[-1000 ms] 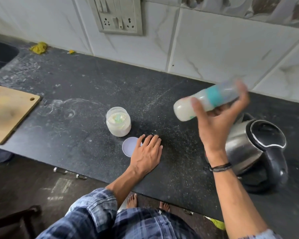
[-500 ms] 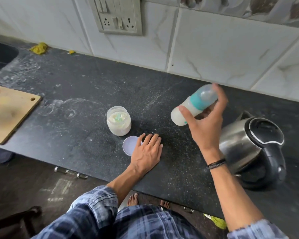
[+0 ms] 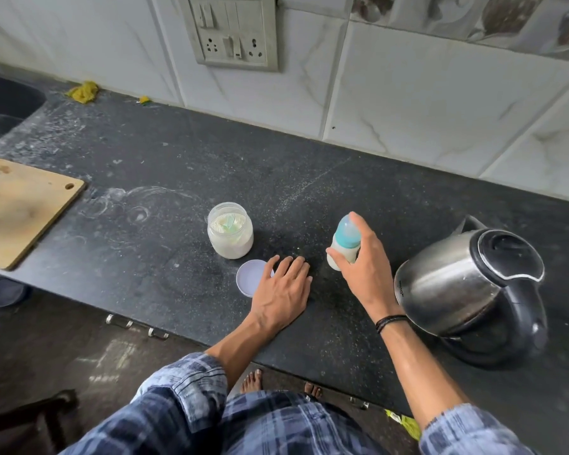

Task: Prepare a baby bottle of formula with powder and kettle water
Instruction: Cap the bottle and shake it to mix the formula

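While the speckled black stone counter (image 3: 165, 178) lay dusted with powder, the right hand (image 3: 363, 270) was wrapped around an upright, milky baby bottle (image 3: 344, 246) with a teal collar. Just beyond its knuckles to the right sat a rounded steel kettle (image 3: 467, 284). The left hand (image 3: 281, 290) rested flat, fingers spread, touching a round pale lid (image 3: 250, 280), a clear powder jar (image 3: 230, 234) just beyond it.
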